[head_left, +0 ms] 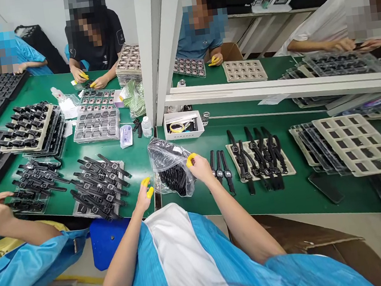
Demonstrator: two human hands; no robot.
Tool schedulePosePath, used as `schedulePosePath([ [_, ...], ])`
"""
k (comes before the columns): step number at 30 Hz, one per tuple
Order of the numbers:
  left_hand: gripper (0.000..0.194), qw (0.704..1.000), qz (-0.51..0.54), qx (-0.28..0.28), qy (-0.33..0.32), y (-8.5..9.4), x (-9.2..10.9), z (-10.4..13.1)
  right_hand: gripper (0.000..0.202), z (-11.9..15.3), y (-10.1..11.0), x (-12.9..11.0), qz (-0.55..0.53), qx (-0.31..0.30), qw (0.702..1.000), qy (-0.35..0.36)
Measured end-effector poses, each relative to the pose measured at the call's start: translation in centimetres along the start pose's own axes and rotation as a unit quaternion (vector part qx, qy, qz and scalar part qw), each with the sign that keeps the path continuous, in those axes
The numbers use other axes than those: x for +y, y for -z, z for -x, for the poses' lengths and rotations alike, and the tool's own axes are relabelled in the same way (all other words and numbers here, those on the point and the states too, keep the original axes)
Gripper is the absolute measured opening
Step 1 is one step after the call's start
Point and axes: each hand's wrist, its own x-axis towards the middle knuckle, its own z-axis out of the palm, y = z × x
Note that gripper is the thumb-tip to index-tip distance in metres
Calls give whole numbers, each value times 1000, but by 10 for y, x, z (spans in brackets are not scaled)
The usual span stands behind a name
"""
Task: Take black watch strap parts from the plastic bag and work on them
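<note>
While the right hand [199,166] pinches the upper right edge of a clear plastic bag [164,153] of black pieces [175,177], the left hand [143,196] hovers just beside it, thumb and finger slightly parted. The bag lies on a green table [205,205], left of three black watches [219,172].

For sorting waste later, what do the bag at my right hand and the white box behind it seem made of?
Bag: apparently thin, glossy plastic film, being see-through, creased and shiny in places. White box: probably smooth card, given its thin, straight walls, though plastic is possible.
</note>
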Motion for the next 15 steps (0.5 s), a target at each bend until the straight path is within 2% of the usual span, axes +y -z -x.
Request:
schedulePosePath([
  [3,51,999,-28,12,11,2,-2,-5,8,-1,-2,0,5,0,1000,-4],
  [7,61,998,-66,7,15,-9,5,-29,6,0,-5,0,11,-6,1000,-9],
  [9,49,996,-85,17,36,-16,8,-42,7,0,-4,-1,7,-11,1000,-8],
  [12,18,989,-110,38,90,-20,9,-53,8,-2,2,-3,5,-16,1000,-4],
  [15,12,980,-123,56,144,-16,6,-54,13,5,6,-9,16,14,1000,15],
])
